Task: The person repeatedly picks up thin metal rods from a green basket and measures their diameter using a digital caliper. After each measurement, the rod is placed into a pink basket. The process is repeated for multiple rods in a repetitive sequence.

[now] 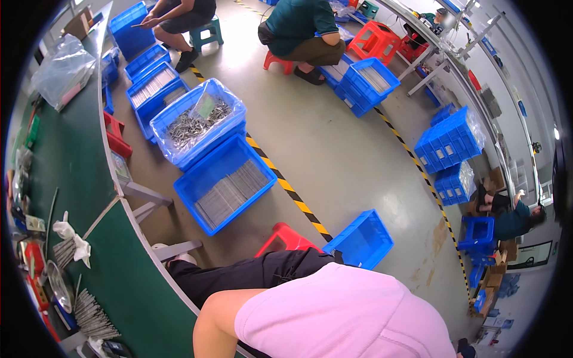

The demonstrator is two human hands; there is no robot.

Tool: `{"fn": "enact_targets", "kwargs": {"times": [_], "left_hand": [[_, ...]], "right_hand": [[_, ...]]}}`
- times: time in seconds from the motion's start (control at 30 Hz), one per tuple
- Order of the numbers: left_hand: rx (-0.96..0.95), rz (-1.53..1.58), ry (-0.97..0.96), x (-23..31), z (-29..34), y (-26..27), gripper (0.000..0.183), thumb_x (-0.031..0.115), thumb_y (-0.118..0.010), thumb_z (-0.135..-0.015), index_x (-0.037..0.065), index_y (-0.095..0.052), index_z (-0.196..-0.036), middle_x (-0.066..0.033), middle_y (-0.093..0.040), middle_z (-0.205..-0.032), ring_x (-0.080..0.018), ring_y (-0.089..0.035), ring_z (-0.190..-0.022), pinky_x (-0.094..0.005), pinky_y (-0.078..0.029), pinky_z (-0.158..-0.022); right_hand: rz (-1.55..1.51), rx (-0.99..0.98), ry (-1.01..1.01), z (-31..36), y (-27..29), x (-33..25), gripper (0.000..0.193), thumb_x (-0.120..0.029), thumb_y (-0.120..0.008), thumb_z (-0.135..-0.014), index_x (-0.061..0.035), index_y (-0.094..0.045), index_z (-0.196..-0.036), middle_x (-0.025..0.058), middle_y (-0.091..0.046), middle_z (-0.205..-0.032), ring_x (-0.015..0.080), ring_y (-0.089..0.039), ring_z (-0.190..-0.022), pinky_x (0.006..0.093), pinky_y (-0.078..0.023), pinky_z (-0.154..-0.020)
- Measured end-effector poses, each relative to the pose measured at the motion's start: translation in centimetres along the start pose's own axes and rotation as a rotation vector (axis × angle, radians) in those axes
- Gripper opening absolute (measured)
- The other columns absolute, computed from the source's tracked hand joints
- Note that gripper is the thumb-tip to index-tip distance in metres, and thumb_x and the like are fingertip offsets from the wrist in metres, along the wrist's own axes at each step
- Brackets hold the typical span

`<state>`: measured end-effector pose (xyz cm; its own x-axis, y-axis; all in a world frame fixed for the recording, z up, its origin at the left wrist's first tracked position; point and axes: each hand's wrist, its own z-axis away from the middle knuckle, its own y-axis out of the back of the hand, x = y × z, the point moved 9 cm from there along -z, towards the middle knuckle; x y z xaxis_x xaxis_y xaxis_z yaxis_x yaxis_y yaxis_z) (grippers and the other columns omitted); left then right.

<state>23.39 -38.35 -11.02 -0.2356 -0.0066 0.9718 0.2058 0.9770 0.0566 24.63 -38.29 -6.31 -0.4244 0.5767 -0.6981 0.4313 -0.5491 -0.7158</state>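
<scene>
Neither my left hand nor my right hand shows in the head view. A bare arm in a pink short sleeve [334,310] fills the lower middle, its hand cut off by the lower edge; whether the arm is mine I cannot tell. Beside it runs a leg in black trousers [239,274]. At the left, the green worktable [125,262] carries a fanned pile of thin metal rods [95,316]. A smaller bundle of rods [62,253] lies by a crumpled white cloth or glove [74,238].
A blue bin of stacked grey pieces [233,188] stands on the floor, behind it a bag-lined bin of loose metal parts [200,119]. A red stool [286,238] and a blue bin [361,238] are near the leg. Seated people [301,30] work farther off.
</scene>
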Motion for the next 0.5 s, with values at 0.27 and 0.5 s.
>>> {"fn": "enact_targets", "kwargs": {"times": [0.27, 0.5], "left_hand": [[0.055, 0.013, -0.052, 0.7, 1.3, 2.1, 0.017, 0.018, -0.056, -0.080, 0.001, -0.051, -0.080, -0.0101, -0.053, -0.071, -0.0160, -0.048, -0.054, -0.0262, -0.042, -0.050], [0.128, 0.044, -0.105, 0.8, 3.6, 5.8, 0.017, 0.017, -0.056, -0.080, 0.001, -0.051, -0.080, -0.0103, -0.053, -0.071, -0.0160, -0.048, -0.054, -0.0260, -0.042, -0.050]], "right_hand": [[-0.002, -0.033, -0.024, 0.0, -1.8, 0.5, 0.018, -0.018, -0.064, -0.067, -0.0012, -0.058, -0.064, 0.0093, -0.054, -0.056, 0.0177, -0.049, -0.040, 0.0315, -0.038, -0.035], [0.032, -0.039, -0.057, 0.2, -2.9, 1.0, 0.020, -0.020, -0.063, -0.069, -0.0010, -0.058, -0.065, 0.0096, -0.055, -0.056, 0.0179, -0.049, -0.040, 0.0316, -0.038, -0.035]]}}
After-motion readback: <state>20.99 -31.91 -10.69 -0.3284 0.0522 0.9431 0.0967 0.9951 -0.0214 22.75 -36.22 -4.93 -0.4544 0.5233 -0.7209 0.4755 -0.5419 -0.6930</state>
